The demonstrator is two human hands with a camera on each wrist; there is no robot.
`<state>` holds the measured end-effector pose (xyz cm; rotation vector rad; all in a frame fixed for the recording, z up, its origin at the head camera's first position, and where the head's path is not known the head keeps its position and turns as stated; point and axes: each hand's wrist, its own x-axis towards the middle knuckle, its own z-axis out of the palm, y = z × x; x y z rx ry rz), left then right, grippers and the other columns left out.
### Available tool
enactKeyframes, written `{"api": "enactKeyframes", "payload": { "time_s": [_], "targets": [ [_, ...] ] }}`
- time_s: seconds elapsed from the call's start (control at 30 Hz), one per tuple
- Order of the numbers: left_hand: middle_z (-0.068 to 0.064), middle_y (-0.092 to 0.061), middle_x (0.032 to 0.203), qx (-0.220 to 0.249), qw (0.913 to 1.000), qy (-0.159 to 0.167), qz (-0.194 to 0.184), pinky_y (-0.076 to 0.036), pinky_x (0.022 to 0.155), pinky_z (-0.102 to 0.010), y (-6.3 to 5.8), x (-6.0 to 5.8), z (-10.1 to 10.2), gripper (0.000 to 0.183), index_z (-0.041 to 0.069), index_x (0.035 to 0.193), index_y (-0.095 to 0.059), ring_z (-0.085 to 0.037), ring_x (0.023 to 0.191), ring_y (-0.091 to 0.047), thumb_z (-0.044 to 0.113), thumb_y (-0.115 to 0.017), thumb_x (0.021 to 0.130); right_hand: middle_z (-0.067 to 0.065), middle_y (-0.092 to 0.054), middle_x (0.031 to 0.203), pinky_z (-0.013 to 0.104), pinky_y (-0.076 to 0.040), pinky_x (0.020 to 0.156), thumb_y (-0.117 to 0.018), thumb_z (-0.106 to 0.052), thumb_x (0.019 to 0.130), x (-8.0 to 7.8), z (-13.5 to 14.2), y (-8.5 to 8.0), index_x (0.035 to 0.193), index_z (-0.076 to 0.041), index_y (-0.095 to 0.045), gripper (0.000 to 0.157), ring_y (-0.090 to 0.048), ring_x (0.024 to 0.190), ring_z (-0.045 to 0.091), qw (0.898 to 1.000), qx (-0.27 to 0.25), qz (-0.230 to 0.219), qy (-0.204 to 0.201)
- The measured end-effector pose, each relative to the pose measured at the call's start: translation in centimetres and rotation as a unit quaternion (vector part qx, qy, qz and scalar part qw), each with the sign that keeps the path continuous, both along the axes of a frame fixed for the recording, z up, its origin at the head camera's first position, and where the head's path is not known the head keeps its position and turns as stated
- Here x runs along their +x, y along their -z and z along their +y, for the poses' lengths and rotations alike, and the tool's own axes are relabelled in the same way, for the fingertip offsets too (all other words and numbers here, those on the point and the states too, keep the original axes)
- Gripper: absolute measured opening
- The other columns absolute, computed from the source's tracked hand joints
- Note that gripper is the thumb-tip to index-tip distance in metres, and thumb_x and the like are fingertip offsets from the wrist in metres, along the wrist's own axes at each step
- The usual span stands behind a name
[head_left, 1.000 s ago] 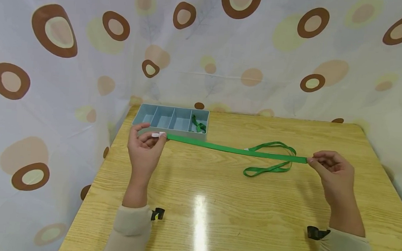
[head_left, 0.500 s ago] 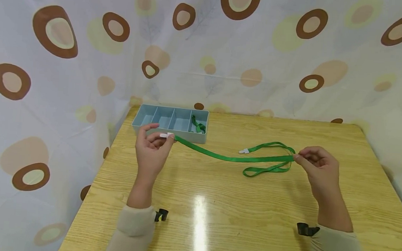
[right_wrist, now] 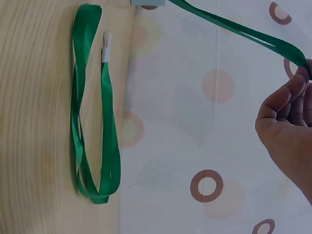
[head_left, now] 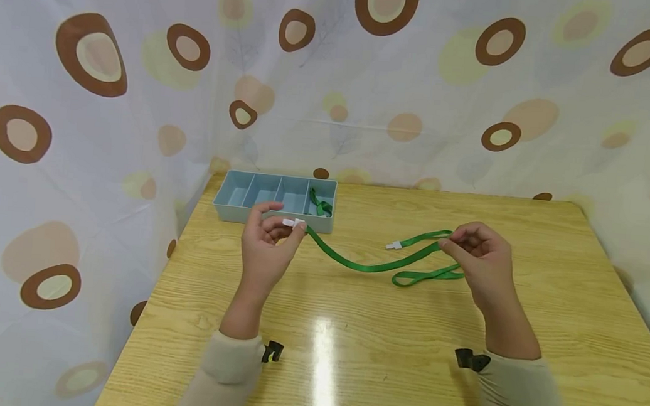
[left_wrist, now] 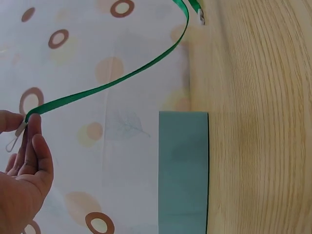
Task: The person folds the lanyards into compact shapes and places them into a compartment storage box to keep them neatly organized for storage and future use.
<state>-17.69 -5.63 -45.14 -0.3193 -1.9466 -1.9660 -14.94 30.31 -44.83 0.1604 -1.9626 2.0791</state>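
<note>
A green lanyard (head_left: 366,268) hangs in a sagging curve between my two hands, above the table. My left hand (head_left: 268,246) pinches its white clip (left_wrist: 19,129) between thumb and fingers, in front of the blue box. The far end of the strap is pinched by my right hand (head_left: 482,261), and the right wrist view shows the strap doubled there. Behind and below my right hand, a second green lanyard (right_wrist: 78,107) lies on the table, bent into a loop, with a white clip (head_left: 394,245) at its left end. My right hand hides part of it in the head view.
A light blue box (head_left: 273,217) with several compartments stands at the back left of the wooden table (head_left: 394,352). Its rightmost compartment holds a coiled green lanyard (head_left: 320,206). A patterned curtain (head_left: 412,96) runs along the table's back and left sides.
My hands have come closer together, the left moving right and the right moving left. The lanyard between them has gone from taut to sagging. The second lanyard's clip has come into sight.
</note>
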Motion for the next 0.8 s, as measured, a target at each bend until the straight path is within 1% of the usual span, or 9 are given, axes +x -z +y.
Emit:
{"api": "enactKeyframes", "payload": {
  "time_s": [0.13,0.27,0.47,0.63,0.8],
  "targets": [
    [-0.018,-0.073,0.095,-0.005,0.9999,0.010,-0.002,-0.062,0.078,-0.028,-0.2,0.2,0.8,0.043,0.005,0.131,-0.057,-0.015,0.083,-0.073,0.002,-0.078,0.094,-0.003,-0.070,0.089,0.019,-0.058,0.076,-0.074,0.008,0.094,-0.4,-1.5,-0.5,0.098,0.006,-0.064,0.011,-0.067,0.082,0.011,1.000,0.018,0.005,-0.016],
    [-0.021,-0.074,0.097,-0.006,0.9996,0.026,-0.002,-0.061,0.079,-0.027,-0.3,0.5,1.6,0.043,0.005,0.131,-0.057,-0.015,0.085,-0.073,0.003,-0.079,0.094,-0.001,-0.070,0.090,0.020,-0.058,0.076,-0.075,0.007,0.094,-0.7,-3.1,-0.6,0.098,0.008,-0.062,0.013,-0.067,0.083,0.012,0.999,0.036,0.009,-0.035],
    [-0.017,-0.076,0.097,-0.017,0.9983,0.053,-0.015,-0.061,0.076,-0.026,0.0,1.0,2.8,0.041,0.009,0.130,-0.058,-0.016,0.085,-0.074,0.006,-0.079,0.095,0.002,-0.070,0.092,0.022,-0.058,0.074,-0.077,0.000,0.095,-0.8,-5.2,-0.2,0.098,0.005,-0.062,0.016,-0.067,0.082,0.014,0.995,0.060,0.007,-0.078],
    [-0.017,-0.077,0.098,-0.021,0.9975,0.068,-0.001,-0.062,0.078,-0.027,0.0,1.2,3.5,0.040,0.009,0.129,-0.058,-0.019,0.085,-0.075,0.006,-0.079,0.095,0.000,-0.069,0.092,0.023,-0.058,0.074,-0.077,0.000,0.095,-1.0,-6.8,-0.1,0.098,0.004,-0.062,0.015,-0.067,0.082,0.014,0.992,0.071,0.010,-0.102],
    [-0.016,-0.077,0.098,-0.038,0.9955,0.086,0.009,-0.062,0.079,-0.028,-0.1,1.2,4.0,0.040,0.009,0.129,-0.057,-0.020,0.086,-0.076,0.008,-0.078,0.096,-0.002,-0.069,0.091,0.023,-0.058,0.073,-0.075,0.003,0.096,-1.2,-8.1,-0.5,0.098,0.005,-0.062,0.014,-0.067,0.082,0.013,0.987,0.097,0.032,-0.128]
  ]
}}
